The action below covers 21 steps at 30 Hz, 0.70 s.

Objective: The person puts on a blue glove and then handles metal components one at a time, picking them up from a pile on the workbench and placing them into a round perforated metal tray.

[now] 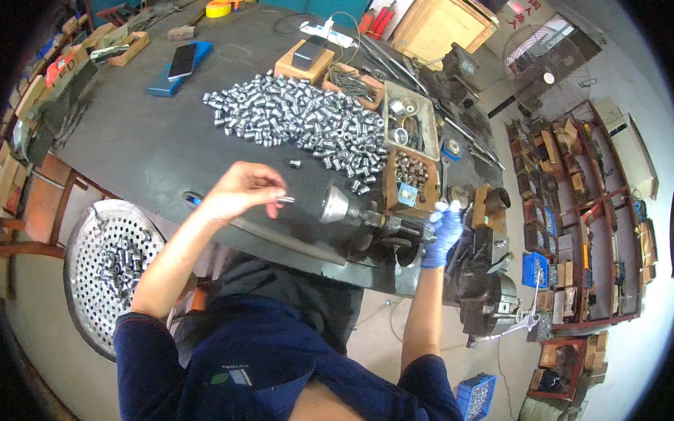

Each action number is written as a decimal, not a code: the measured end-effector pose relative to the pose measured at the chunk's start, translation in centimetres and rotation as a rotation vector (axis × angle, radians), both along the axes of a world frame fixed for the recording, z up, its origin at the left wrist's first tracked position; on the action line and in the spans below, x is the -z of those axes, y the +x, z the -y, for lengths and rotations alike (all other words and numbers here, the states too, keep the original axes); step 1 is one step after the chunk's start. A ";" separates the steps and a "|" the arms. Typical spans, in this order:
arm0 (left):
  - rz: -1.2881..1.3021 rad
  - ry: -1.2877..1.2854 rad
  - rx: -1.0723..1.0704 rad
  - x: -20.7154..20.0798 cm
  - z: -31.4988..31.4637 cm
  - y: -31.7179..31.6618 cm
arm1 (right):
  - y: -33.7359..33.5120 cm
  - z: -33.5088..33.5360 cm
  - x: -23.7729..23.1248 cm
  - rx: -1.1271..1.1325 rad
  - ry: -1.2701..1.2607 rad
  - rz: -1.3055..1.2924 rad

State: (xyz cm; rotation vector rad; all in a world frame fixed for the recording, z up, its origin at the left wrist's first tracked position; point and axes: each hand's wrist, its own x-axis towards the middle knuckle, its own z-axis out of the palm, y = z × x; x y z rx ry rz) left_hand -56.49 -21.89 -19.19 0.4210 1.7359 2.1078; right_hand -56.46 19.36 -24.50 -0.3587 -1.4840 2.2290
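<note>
My bare left hand (pixel 247 191) is above the bench's near edge, thumb and fingers pinching a small shiny metal sleeve (pixel 285 200). To its right, a silver cone-shaped head (pixel 336 205) sits on the left end of a small bench-mounted spindle machine (pixel 387 228). At the machine's right end is my right hand (pixel 444 235) in a blue glove, its fingers curled; what lies inside them is hidden. Beyond the left hand spreads a big heap of short metal sleeves (pixel 303 120), with one loose sleeve (pixel 295 164) lying nearer.
A perforated round metal tray (pixel 79 253) holding more sleeves stands at the left. Right of the heap are a wooden box of small parts (pixel 391 190) and a grey tray (pixel 433 143). A vise (pixel 490 297) is at the right; a phone (pixel 182 61) lies far left.
</note>
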 end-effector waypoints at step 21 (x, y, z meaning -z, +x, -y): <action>-0.586 -1.325 -0.609 3.5 14.0 5.6 | 6.6 0.9 4.5 0.027 -0.244 0.017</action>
